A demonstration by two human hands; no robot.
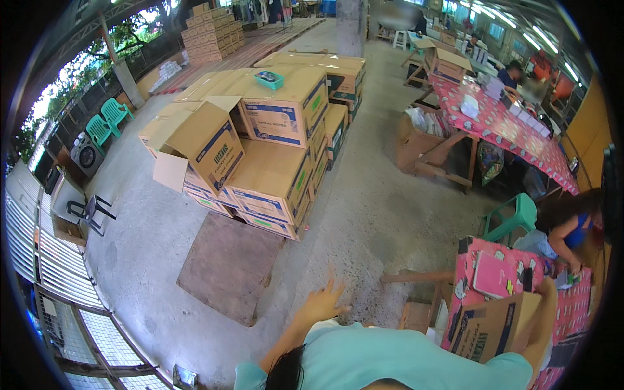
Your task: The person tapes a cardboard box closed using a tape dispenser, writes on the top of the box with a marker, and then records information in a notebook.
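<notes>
Where your left hand [325, 300] hangs: above the concrete floor [344, 257], off the left edge of the desk [517, 255], with its fingers spread apart.
Where your right arm [545, 325] goes: up around the right side of the cardboard box; the right hand is too hidden there, so you cannot tell how its fingers stand.
Cardboard box [484, 331]: close in front of you, at the near part of the desk's left edge, with a printed brown panel and a dark blue band toward the left; your teal shirt [416, 357] covers its lower part, so you cannot tell how it is supported.
Pink book [493, 274]: lying on the desk's patterned cloth near its far left corner, just beyond your box.
Co-worker [569, 237]: in a blue top at the desk's far edge, one hand on small items there.
Green stool [513, 218]: on the floor just past the desk's far edge.
Carton stack [276, 172]: ahead of you to the left, a turquoise basket [270, 80] on top and an open carton [218, 156] at its near left corner.
Brown sheet [231, 266]: flat on the floor by the stack's near edge.
Second desk [497, 132]: farther off, pink-covered, white stacks [494, 88] along its far edge.
</notes>
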